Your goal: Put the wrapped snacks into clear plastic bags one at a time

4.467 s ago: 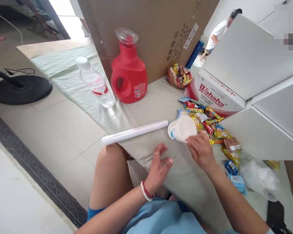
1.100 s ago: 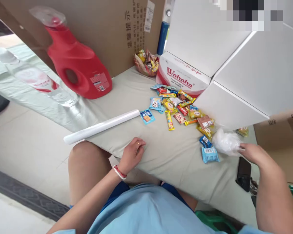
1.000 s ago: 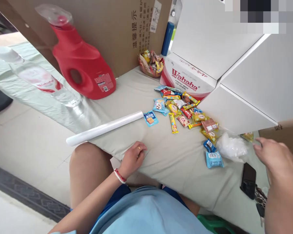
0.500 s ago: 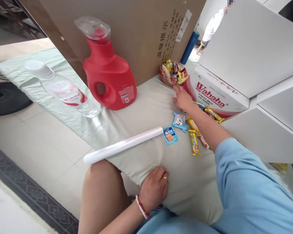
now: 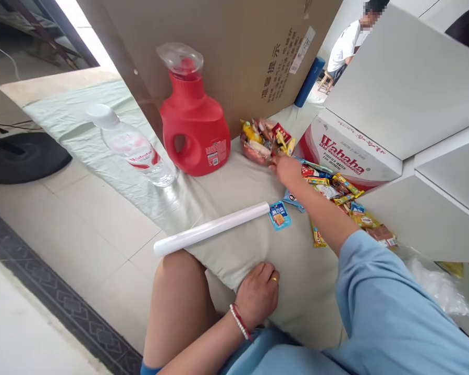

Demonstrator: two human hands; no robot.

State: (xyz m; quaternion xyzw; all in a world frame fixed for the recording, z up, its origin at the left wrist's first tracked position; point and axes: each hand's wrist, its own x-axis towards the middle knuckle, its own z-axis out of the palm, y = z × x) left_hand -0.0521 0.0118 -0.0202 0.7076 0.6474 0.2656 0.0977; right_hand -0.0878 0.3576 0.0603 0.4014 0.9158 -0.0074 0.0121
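My right hand [image 5: 288,169] reaches forward with its fingers closed on the near edge of a see-through bowl [image 5: 254,154] filled with small wrapped snacks [image 5: 262,134]. Below my right forearm lie loose snack packets [image 5: 346,190] in several colours, partly hidden by it. Close to my body, my left hand [image 5: 258,294] rests curled on the cloth edge, fingers folded under; nothing shows in it. A blue snack packet [image 5: 280,215] touches the end of a white roll [image 5: 214,228], which lies across the cloth in front of my left hand.
A red detergent jug [image 5: 197,125] and a clear water bottle [image 5: 135,148] stand at left, before a large cardboard box [image 5: 219,62]. To the right are a Wahaha carton [image 5: 347,151] and white boxes [image 5: 406,67]. A seated person [image 5: 342,47] is in the background.
The bowl of snacks has come away from the corner, leftward and nearer to me, with my right hand on it. My left hand stays on the cloth edge. The camera view has shifted.
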